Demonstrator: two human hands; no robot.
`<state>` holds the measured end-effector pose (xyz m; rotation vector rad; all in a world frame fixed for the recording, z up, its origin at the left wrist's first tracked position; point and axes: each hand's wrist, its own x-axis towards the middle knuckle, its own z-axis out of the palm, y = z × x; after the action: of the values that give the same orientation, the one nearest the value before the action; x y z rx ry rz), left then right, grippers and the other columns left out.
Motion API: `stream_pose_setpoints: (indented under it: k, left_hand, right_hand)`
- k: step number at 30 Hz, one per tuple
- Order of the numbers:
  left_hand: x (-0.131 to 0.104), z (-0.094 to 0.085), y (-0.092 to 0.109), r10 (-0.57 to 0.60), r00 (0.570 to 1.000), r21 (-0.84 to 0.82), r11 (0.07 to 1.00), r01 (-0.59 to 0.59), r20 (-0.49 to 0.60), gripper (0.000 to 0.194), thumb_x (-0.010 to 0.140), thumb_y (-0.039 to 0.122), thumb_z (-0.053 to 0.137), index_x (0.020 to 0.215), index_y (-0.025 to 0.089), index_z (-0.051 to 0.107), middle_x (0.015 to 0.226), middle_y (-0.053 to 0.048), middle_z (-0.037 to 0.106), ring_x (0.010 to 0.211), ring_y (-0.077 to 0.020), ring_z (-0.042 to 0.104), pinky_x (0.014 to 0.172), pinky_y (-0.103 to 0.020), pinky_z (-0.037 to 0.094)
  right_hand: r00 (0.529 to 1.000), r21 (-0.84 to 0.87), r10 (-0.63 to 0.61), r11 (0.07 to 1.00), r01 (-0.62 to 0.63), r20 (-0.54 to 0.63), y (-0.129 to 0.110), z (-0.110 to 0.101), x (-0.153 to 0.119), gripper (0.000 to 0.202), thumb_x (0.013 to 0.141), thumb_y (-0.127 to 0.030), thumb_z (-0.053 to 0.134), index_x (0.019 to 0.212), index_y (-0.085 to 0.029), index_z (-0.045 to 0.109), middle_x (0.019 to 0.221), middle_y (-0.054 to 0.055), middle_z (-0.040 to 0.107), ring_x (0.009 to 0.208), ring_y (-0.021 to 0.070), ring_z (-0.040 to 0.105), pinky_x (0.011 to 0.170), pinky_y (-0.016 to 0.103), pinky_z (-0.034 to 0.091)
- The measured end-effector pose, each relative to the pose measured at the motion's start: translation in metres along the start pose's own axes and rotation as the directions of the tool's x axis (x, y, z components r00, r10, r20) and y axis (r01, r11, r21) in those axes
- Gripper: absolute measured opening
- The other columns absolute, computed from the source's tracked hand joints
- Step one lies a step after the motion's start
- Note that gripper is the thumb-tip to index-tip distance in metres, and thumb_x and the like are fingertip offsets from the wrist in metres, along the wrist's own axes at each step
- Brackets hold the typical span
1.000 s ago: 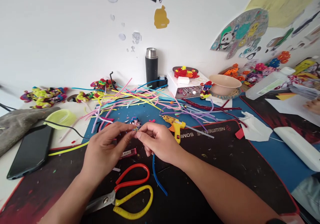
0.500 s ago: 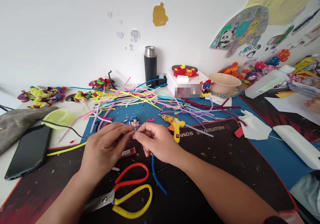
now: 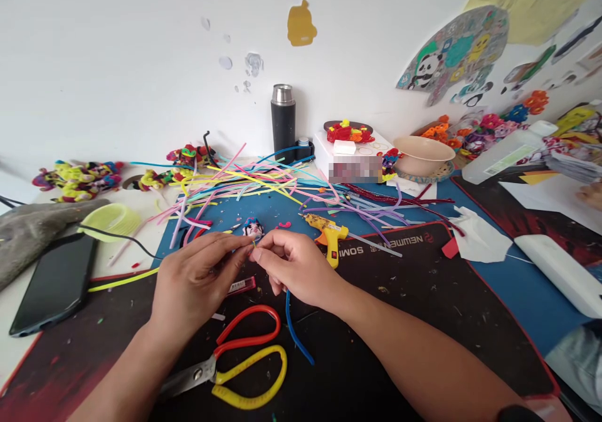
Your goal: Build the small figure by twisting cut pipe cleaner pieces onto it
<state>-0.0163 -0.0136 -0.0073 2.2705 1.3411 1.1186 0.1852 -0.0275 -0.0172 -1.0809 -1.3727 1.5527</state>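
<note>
My left hand (image 3: 197, 271) and my right hand (image 3: 296, 265) meet over the mat, fingertips pinched together on a tiny piece mostly hidden between them; a speck of yellow shows there. Just beyond the fingertips is a small doll's head (image 3: 253, 228) with blue on top and a pale painted face. A blue pipe cleaner (image 3: 297, 336) runs out from beneath my right hand toward me; whether the hand grips it is hidden. Below my hands lie scissors (image 3: 205, 372) with one red and one yellow handle, spread apart. A pink-edged labelled packet (image 3: 242, 286) lies between my wrists.
A yellow glue gun (image 3: 333, 237) lies right of my hands. Many coloured pipe cleaners (image 3: 263, 180) are heaped behind. A phone (image 3: 54, 284) and a pale yellow coil (image 3: 110, 222) are at left. A black flask (image 3: 283, 124) and a bowl (image 3: 423, 154) stand at the back.
Both hands keep nearly the same pinched pose at the same spot. The view has shifted very slightly; nothing else visibly moves.
</note>
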Motion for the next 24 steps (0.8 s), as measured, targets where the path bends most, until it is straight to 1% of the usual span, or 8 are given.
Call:
stream_pose_setpoints:
  k: [6,8,13,19,24]
  left_hand:
    - [-0.0011,-0.0003,0.0001,0.022,1.000,-0.006,1.000,-0.022,-0.023,0.018,0.101,0.039,0.072,0.098,0.033,0.089,0.092,-0.002,0.089,0.083,-0.0254,0.083,0.078,-0.032,0.062]
    - [-0.0013,0.0001,0.0009,0.010,1.000,-0.013,1.000,-0.011,-0.023,0.018,0.101,0.039,0.073,0.098,0.033,0.089,0.092,-0.002,0.089,0.082,-0.0254,0.082,0.078,-0.031,0.061]
    - [-0.0009,0.0016,0.0059,-0.082,0.996,-0.036,0.996,0.082,-0.016,0.019,0.099,0.044,0.073,0.095,0.034,0.088,0.088,-0.002,0.088,0.079,-0.0269,0.081,0.074,-0.033,0.059]
    - [-0.0024,0.0025,0.0087,-0.172,0.985,-0.121,0.979,0.167,-0.030,0.014,0.094,0.044,0.077,0.090,0.034,0.087,0.090,0.000,0.088,0.081,-0.0265,0.080,0.075,-0.032,0.059]
    - [-0.0029,0.0033,0.0097,-0.267,0.964,-0.177,0.949,0.260,-0.015,0.015,0.093,0.045,0.079,0.091,0.033,0.088,0.093,0.001,0.089,0.083,-0.0259,0.081,0.077,-0.032,0.061]
  right_hand:
    - [1.000,-0.003,-0.001,1.000,0.001,0.005,0.0001,-0.0007,0.0000,0.023,0.104,-0.039,0.071,0.092,-0.021,0.065,0.057,-0.009,0.057,0.046,0.0101,0.057,0.050,0.022,0.042]
    - [1.000,0.001,-0.006,1.000,0.006,0.006,0.0005,-0.0006,0.0000,0.024,0.104,-0.041,0.072,0.092,-0.021,0.065,0.056,-0.009,0.057,0.046,0.0103,0.057,0.050,0.022,0.041]
    - [1.000,0.006,0.000,1.000,0.000,0.009,0.0008,-0.0005,-0.0004,0.026,0.104,-0.043,0.072,0.093,-0.021,0.065,0.056,-0.009,0.056,0.046,0.0107,0.057,0.050,0.023,0.040]
    - [1.000,0.025,-0.004,1.000,0.004,0.016,-0.0004,-0.0009,-0.0008,0.031,0.102,-0.049,0.074,0.093,-0.021,0.064,0.056,-0.009,0.056,0.046,0.0109,0.056,0.051,0.023,0.041]
    - [1.000,0.025,-0.014,1.000,0.014,0.018,-0.0015,-0.0007,-0.0011,0.026,0.103,-0.043,0.072,0.092,-0.022,0.063,0.056,-0.009,0.056,0.046,0.0108,0.056,0.050,0.024,0.040]
